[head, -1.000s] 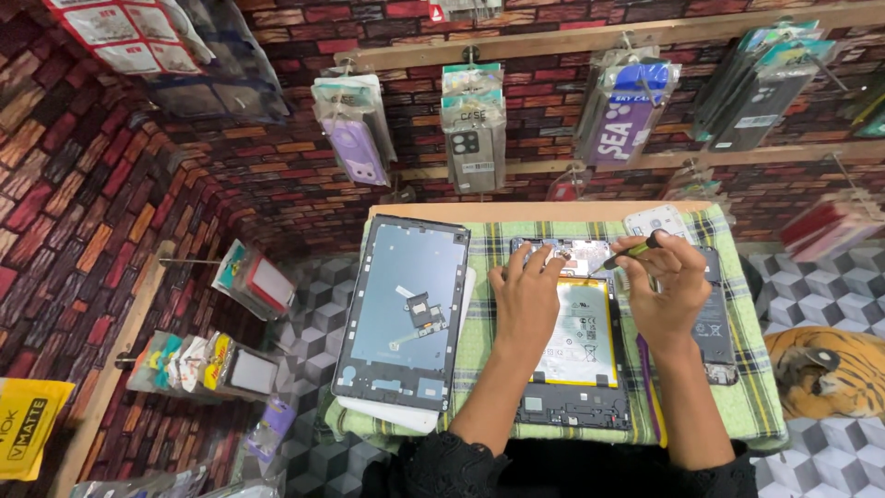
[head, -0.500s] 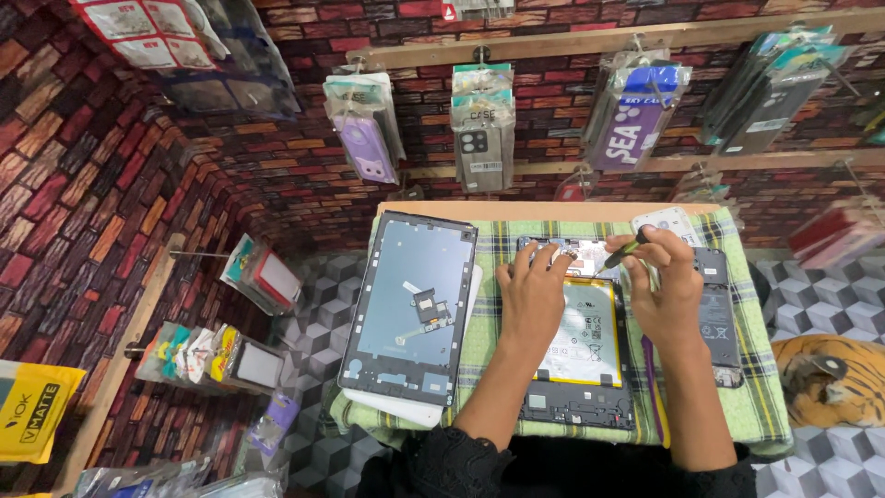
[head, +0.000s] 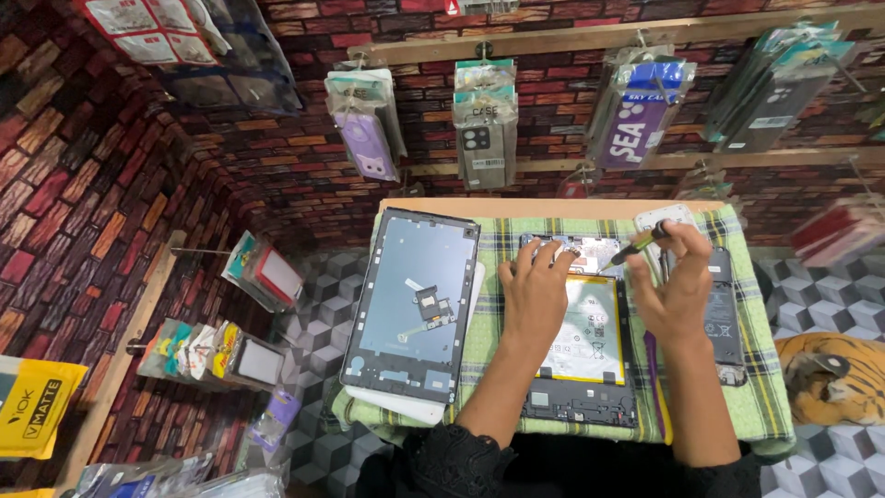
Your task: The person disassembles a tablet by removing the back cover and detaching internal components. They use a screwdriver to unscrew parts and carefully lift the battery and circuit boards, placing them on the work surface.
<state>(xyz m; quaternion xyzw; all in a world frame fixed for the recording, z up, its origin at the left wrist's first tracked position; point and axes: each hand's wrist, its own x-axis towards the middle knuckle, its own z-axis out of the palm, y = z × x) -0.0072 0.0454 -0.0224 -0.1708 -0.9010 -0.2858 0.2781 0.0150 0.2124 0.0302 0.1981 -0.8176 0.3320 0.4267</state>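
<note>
Right hand (head: 680, 293) grips a screwdriver (head: 636, 247) over the opened tablet (head: 585, 341) — left hand (head: 535, 295) rests flat on it.

The left hand (head: 535, 293) covers the opened tablet's (head: 585, 346) left edge. The screwdriver (head: 636, 247) tip is too small to make out (its contact point too). The right hand (head: 678, 290) hides part of the dark phone (head: 721, 309).

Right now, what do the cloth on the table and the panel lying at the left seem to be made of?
The cloth looks like woven fabric, matte: green checks, soft folds at its edge. The panel looks like a thin metal or plastic sheet, grey-blue with a dull sheen and a dark rim; which of the two I cannot tell.
</note>
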